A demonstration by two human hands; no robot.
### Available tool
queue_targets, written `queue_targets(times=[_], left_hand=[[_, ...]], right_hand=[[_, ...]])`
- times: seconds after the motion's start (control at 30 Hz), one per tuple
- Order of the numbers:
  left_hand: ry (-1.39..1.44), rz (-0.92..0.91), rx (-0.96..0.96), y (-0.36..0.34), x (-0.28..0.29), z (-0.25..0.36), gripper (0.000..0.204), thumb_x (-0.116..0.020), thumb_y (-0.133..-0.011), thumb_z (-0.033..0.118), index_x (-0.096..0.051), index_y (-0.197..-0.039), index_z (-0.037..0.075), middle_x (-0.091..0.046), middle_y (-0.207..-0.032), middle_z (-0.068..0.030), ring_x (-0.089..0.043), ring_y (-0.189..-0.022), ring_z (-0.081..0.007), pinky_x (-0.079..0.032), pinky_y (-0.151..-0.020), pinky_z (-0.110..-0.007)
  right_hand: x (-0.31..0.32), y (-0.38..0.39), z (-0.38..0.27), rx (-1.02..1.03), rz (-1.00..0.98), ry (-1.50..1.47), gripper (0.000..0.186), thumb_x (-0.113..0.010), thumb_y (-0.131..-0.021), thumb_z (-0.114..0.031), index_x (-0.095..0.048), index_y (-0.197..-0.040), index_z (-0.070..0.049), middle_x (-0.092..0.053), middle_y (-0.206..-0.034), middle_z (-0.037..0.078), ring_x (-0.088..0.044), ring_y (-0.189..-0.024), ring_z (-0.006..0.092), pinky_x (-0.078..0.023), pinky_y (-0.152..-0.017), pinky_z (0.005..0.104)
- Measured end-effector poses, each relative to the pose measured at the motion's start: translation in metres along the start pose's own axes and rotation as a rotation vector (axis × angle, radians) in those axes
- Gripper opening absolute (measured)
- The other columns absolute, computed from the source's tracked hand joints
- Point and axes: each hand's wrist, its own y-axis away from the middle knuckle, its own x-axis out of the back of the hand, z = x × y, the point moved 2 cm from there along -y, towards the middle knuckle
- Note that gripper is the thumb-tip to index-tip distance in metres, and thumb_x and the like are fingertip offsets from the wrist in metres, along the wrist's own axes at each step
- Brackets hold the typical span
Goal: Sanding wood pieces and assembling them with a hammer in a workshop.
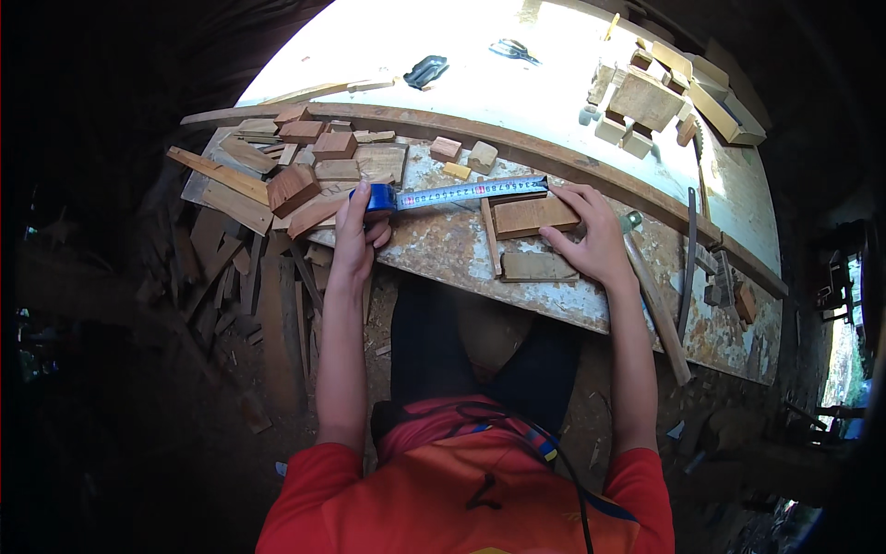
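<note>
My left hand [358, 226] holds a blue tape measure [376, 197], its white blade [443, 193] drawn out rightward. My right hand [591, 235] spans a flat brown wooden block [521, 219], thumb at the near edge and fingers at the far edge, by the blade's tip. A thin upright batten [490, 235] lies left of that block, and a greyish board [535, 266] lies below it. Small pale and reddish blocks [446, 148] sit beyond the tape. Right of my right hand are a long wooden handle [657, 305] and a green-ended tool [630, 222], partly hidden.
Wood offcuts [293, 187] crowd the worn bench [425, 258]'s left end. A long rail [581, 166] crosses it. Behind are a white board [323, 55], dark tools [426, 72] and a block assembly [646, 102]. A curved metal strip [688, 268] lies right. More scrap [277, 314] is below left.
</note>
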Motion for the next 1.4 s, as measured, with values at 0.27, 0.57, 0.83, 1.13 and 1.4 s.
queue_targets(times=[0.27,0.57,0.83,1.13,1.4], left_hand=[[0.079,-0.035,-0.041,0.001,0.006,-0.006,0.039,-0.064,-0.111,0.046,-0.065,-0.117,0.007,-0.057,-0.082,0.0014,-0.033,-0.052,-0.0037,-0.033,-0.05,-0.024],[0.052,-0.081,-0.155,0.008,0.009,-0.011,0.041,-0.061,-0.112,0.046,-0.067,-0.124,0.007,-0.061,-0.09,0.0006,-0.036,-0.055,-0.004,-0.036,-0.052,-0.024],[-0.013,-0.073,-0.247,0.012,0.007,-0.018,0.048,-0.061,-0.11,0.053,-0.064,-0.126,0.007,-0.064,-0.094,-0.0014,-0.044,-0.059,-0.0054,-0.037,-0.053,-0.024],[0.053,-0.143,-0.318,0.014,0.012,-0.019,0.05,-0.065,-0.108,0.05,-0.061,-0.129,0.005,-0.067,-0.102,-0.0058,-0.049,-0.059,-0.0074,-0.042,-0.054,-0.026],[0.056,-0.054,-0.326,0.051,-0.012,-0.008,0.068,-0.074,-0.097,0.064,-0.061,-0.125,0.004,-0.068,-0.113,-0.0126,-0.064,-0.083,-0.0159,-0.052,-0.065,-0.03]], right_hand=[[-0.001,0.0,-0.002,0.004,-0.016,0.01,0.059,-0.089,-0.084,-0.03,-0.073,-0.136,-0.01,-0.07,-0.131,0.016,-0.068,-0.123,0.0381,-0.054,-0.106,0.0474],[-0.004,0.0,-0.004,0.012,-0.012,0.035,0.056,-0.091,-0.083,-0.032,-0.074,-0.132,-0.01,-0.074,-0.125,0.016,-0.069,-0.12,0.0388,-0.055,-0.103,0.0474],[0.0,0.002,-0.004,0.006,0.017,0.004,0.057,-0.093,-0.081,-0.032,-0.074,-0.131,-0.01,-0.076,-0.121,0.015,-0.072,-0.114,0.0395,-0.057,-0.1,0.047],[0.002,0.003,-0.003,-0.021,0.03,-0.001,0.057,-0.091,-0.083,-0.033,-0.074,-0.132,-0.009,-0.076,-0.122,0.016,-0.072,-0.114,0.0387,-0.058,-0.1,0.0467],[0.002,0.003,0.0,-0.059,0.002,-0.057,0.055,-0.091,-0.084,-0.038,-0.076,-0.128,-0.007,-0.077,-0.12,0.018,-0.073,-0.112,0.0399,-0.058,-0.1,0.0473]])
